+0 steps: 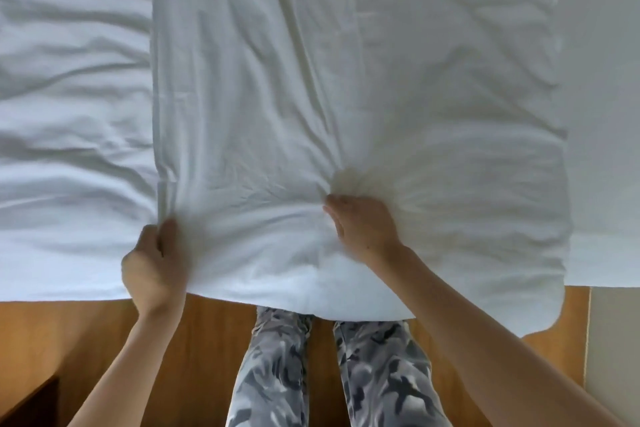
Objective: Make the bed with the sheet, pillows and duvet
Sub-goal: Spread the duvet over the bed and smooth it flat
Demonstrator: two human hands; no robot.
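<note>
I see the white duvet [346, 80] lying rumpled across the middle of the bed, its near edge hanging over the side above the wooden floor [207, 340], with the sheet [606, 114] flat to its right. My left hand [152, 267] pinches the duvet's left edge between thumb and curled fingers. My right hand [363, 225] has its fingers curled into a bunch of the cloth, creases fanning out from it.

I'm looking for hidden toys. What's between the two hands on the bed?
Only rumpled white duvet lies between the left hand and right hand, seen in the head view. No toys show.
</note>
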